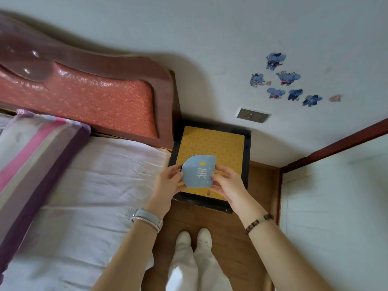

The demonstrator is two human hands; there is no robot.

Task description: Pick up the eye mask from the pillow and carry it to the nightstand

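Note:
The eye mask (198, 171) is light blue with a white character and a small yellow crown, and it looks folded. Both hands hold it just above the front part of the nightstand (212, 143), a black-framed box with a yellow patterned top. My left hand (169, 181) pinches its left edge. My right hand (227, 181) grips its right edge and covers that side. The striped pink, purple and white pillow (35, 156) lies at the left on the bed, with nothing on the part I can see.
A bed with a white sheet (88, 196) fills the left, under a red padded headboard (94, 97). A wall socket (253, 116) and blue stickers (287, 80) are on the wall behind. A white door panel (336, 206) stands at the right. My feet (194, 240) are on the wooden floor.

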